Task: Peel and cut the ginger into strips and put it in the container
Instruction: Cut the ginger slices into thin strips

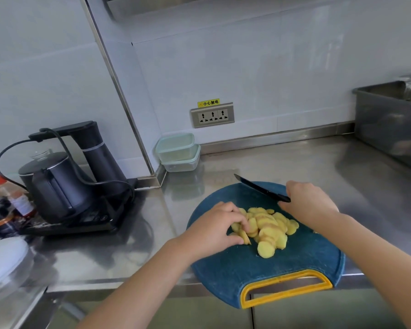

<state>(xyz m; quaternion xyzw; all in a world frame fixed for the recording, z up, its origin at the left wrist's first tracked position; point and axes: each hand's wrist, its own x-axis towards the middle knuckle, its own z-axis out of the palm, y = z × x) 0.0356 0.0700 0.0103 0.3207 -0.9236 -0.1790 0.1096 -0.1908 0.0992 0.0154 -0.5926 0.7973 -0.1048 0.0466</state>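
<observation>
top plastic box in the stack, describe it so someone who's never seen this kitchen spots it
Follow the steel counter back to the wall corner, below and left of the socket panel. Two small clear boxes with pale green lids are stacked there; the top box sits slightly askew on the lower box, far smaller than the grey metal tub at right.

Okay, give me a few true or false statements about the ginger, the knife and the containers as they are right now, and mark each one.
1. The right hand holds the knife. True.
2. The ginger is one whole piece. False: it lies in slices on the cutting board.
3. The left hand grips some of the ginger. True.
4. The containers stand on the cutting board. False: they are stacked against the wall, apart from the board.
</observation>
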